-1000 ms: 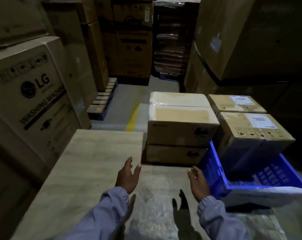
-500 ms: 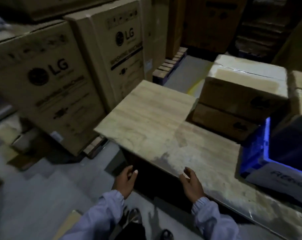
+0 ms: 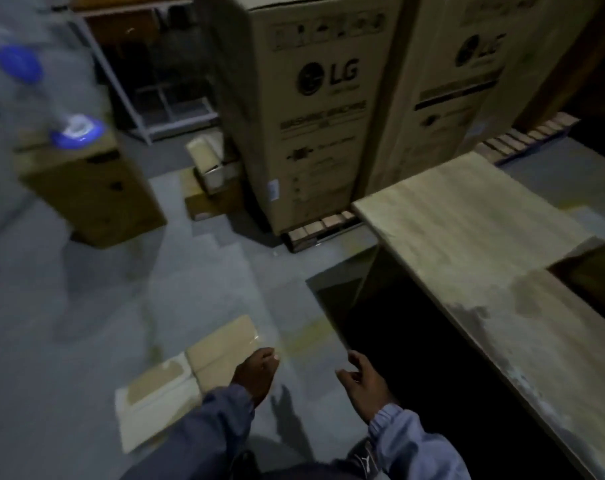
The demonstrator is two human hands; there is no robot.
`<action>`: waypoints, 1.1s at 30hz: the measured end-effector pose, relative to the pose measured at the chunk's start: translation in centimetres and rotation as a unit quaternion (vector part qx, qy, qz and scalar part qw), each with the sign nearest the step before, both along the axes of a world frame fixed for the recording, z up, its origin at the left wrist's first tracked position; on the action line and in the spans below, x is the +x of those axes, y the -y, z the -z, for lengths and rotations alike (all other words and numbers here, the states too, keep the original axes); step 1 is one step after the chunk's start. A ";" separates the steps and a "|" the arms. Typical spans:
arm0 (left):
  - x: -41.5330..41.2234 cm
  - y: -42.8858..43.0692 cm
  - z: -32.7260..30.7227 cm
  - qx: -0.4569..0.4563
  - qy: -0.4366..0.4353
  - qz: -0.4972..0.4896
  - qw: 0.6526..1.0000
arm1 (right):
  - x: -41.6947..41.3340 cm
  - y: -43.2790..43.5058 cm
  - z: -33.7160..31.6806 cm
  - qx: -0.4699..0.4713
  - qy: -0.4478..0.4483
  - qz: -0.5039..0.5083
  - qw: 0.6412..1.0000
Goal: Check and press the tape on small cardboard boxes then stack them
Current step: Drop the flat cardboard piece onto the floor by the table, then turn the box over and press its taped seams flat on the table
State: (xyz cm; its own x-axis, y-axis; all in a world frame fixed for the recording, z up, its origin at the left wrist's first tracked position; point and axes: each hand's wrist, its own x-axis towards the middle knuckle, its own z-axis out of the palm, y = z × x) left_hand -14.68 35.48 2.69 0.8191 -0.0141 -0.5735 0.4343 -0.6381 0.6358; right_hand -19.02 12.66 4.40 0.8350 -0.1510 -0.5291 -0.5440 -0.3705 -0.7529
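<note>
Two small cardboard boxes lie side by side on the grey floor at the lower left: a tan one (image 3: 221, 344) with shiny tape on top and a paler one (image 3: 152, 393) nearer to me. My left hand (image 3: 256, 372) hovers just over the tan box's near right corner, fingers loosely curled, holding nothing. To its right, my right hand (image 3: 361, 386) hangs over the floor with its fingers apart and nothing in it. The wooden table top (image 3: 467, 237) stretches along the right side.
Two tall LG washing machine cartons (image 3: 315, 109) stand on pallets behind the table. More small boxes (image 3: 207, 171) sit stacked at their left foot. A brown carton (image 3: 89, 195) stands at the left, with a blurred person (image 3: 27, 98) beside it. A metal rack is at the back.
The view has swung left and down, away from the table and its stacked boxes, to the floor. Both hands have left the table's edge and now hover over the floor boxes.
</note>
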 end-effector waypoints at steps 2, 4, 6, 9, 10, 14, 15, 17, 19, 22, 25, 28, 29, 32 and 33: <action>-1.2 -4.8 0.3 -0.008 -0.019 -0.053 0.998 | -0.1 -4.4 0.5 0.000 -0.006 -0.033 0.999; -2.6 -9.2 1.2 -0.014 -0.033 -0.105 0.994 | -0.5 -8.5 1.0 -0.002 -0.013 -0.075 0.997; -3.8 -12.9 1.5 -0.014 -0.038 -0.135 0.990 | -0.8 -11.9 1.2 -0.009 -0.023 -0.108 0.994; -5.6 -16.9 1.6 -0.023 -0.037 -0.180 0.983 | -1.0 -15.8 1.5 -0.012 -0.031 -0.126 0.992; -6.1 -18.1 1.8 -0.027 -0.033 -0.194 0.980 | -1.0 -16.8 1.6 -0.014 -0.034 -0.131 0.991; -8.0 -21.5 3.1 -0.045 -0.041 -0.213 0.975 | -0.8 -19.3 2.1 -0.013 -0.037 -0.143 0.989; -8.4 -21.8 3.5 -0.043 -0.052 -0.211 0.975 | -0.6 -19.7 2.3 -0.020 -0.032 -0.138 0.990; -8.9 -22.2 3.9 -0.031 -0.056 -0.218 0.974 | -0.2 -20.1 2.8 -0.039 -0.013 -0.116 0.992; -9.0 -22.8 4.6 -0.039 -0.066 -0.209 0.975 | 0.7 -20.2 3.8 -0.045 0.001 -0.098 0.994; -8.2 -23.9 5.3 -0.025 -0.086 -0.183 0.979 | 3.3 -20.4 5.8 -0.052 0.000 -0.101 0.994; -7.1 -24.9 6.1 0.019 -0.126 -0.210 0.969 | 6.6 -20.5 8.1 -0.044 -0.019 -0.102 0.994; -6.2 -25.5 7.3 0.049 -0.170 -0.211 0.961 | 10.2 -20.5 11.1 -0.025 -0.035 -0.101 0.994; -5.7 -25.7 7.9 0.054 -0.184 -0.202 0.961 | 11.4 -20.8 12.2 -0.017 -0.035 -0.110 0.993; -3.5 -26.2 10.4 0.070 -0.199 -0.180 0.961 | 13.7 -21.9 16.6 -0.017 -0.051 -0.142 0.988; -2.8 -26.2 11.5 0.072 -0.204 -0.173 0.961 | 14.0 -22.2 18.1 -0.027 -0.061 -0.156 0.985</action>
State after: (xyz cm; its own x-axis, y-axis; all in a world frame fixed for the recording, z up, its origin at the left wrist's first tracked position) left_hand -17.48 61.64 -8.83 0.4662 0.3224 -0.8239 0.8310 -0.4790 0.2828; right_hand -5.03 34.84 -13.71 0.7766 0.0725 -0.6258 -0.4813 -0.5726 -0.6636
